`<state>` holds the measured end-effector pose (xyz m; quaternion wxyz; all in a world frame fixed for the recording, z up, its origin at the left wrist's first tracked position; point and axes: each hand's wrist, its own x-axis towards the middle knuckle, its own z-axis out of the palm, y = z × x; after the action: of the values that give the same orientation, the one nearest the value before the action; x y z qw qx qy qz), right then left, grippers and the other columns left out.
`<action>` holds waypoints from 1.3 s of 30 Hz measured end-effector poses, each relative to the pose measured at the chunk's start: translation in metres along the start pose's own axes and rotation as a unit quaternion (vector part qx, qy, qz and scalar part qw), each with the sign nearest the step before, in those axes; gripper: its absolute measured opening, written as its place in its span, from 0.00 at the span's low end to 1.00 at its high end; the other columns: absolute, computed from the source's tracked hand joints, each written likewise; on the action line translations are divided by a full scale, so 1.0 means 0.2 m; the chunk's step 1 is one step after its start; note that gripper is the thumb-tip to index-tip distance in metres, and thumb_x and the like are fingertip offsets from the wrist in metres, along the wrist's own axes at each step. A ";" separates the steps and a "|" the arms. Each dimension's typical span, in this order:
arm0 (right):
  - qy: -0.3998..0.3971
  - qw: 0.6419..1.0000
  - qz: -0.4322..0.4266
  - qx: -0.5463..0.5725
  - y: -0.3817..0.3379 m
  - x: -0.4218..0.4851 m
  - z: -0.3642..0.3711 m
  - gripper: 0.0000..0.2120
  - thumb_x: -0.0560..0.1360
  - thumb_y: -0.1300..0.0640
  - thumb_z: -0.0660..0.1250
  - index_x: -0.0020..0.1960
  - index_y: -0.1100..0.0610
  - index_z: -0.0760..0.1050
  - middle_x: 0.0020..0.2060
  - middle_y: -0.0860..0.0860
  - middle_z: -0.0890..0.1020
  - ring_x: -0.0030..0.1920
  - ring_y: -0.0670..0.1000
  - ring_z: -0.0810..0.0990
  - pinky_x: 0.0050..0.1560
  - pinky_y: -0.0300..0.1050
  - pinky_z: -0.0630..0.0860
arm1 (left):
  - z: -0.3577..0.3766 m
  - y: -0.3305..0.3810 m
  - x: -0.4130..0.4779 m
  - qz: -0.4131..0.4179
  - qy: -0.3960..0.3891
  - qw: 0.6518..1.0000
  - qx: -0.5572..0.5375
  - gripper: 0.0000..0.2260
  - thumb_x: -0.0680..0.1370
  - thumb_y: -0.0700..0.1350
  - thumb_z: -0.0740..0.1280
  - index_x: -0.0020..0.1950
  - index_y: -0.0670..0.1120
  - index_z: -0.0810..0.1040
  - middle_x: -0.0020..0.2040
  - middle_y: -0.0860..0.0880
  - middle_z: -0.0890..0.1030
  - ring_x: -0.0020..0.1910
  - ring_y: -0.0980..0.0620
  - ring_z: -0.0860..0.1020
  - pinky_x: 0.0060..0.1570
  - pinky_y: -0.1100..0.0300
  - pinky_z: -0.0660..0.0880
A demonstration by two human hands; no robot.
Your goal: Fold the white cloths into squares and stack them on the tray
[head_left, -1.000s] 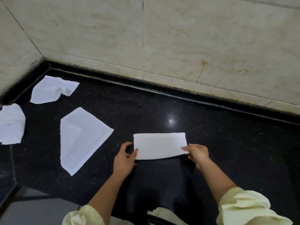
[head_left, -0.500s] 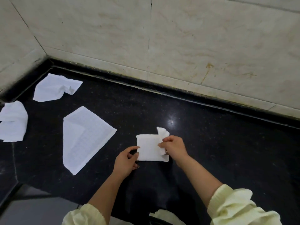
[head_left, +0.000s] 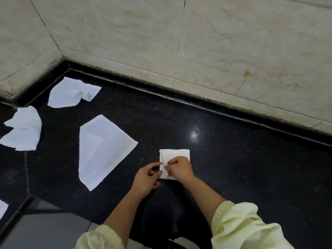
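Note:
A small white cloth (head_left: 177,154), folded to a rough square, lies on the black stone counter (head_left: 233,168) near its middle. My right hand (head_left: 179,168) lies over the cloth's near half, its fingertips pinching the left edge. My left hand (head_left: 147,178) holds the same left edge from the side, thumb against the cloth. Three more white cloths lie unfolded to the left: a large flat one (head_left: 102,148), a crumpled one (head_left: 73,92) near the corner, and another (head_left: 23,130) at the far left. No tray is in view.
Pale marble walls (head_left: 179,42) meet in a corner at the back left, with a dark raised lip along the counter's rear edge. The counter's front edge drops to a grey floor (head_left: 45,230) at lower left. A white scrap (head_left: 2,209) shows at the left border.
The long folded strip has been folded in half: my right hand carried its right end over to the left, and both hands now meet at the left edge.

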<state>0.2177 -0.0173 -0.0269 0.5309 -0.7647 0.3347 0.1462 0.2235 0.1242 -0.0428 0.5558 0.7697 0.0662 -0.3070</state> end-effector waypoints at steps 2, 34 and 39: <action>-0.022 1.000 -0.006 0.002 0.00 -0.01 0.00 0.06 0.72 0.63 0.69 0.38 0.54 0.78 0.43 0.53 0.84 0.49 0.53 0.83 0.54 0.49 0.80 | 0.00 0.01 0.00 -0.003 -0.003 1.000 -0.006 0.13 0.79 0.41 0.65 0.64 0.50 0.77 0.38 0.47 0.80 0.34 0.50 0.82 0.34 0.64 0.78; 0.013 0.992 0.038 0.116 0.07 -0.03 -0.25 0.03 0.74 0.63 0.68 0.46 0.57 0.76 0.41 0.54 0.82 0.37 0.50 0.78 0.32 0.41 0.72 | 0.01 0.07 0.00 -0.034 -0.005 0.996 0.079 0.15 0.77 0.42 0.68 0.61 0.54 0.73 0.41 0.46 0.81 0.35 0.51 0.82 0.35 0.58 0.81; -0.054 0.982 0.008 0.182 -0.04 -0.08 -0.29 0.04 0.75 0.66 0.66 0.49 0.59 0.76 0.45 0.57 0.84 0.43 0.54 0.83 0.39 0.45 0.79 | 0.01 0.13 0.02 -0.044 0.029 0.991 0.124 0.16 0.72 0.44 0.71 0.58 0.52 0.72 0.48 0.47 0.81 0.43 0.49 0.82 0.45 0.53 0.81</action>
<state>0.2033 -0.0618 0.0112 0.6776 -0.6434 0.3323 0.1283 0.2376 0.1119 -0.0242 0.4401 0.8376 0.0773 -0.3143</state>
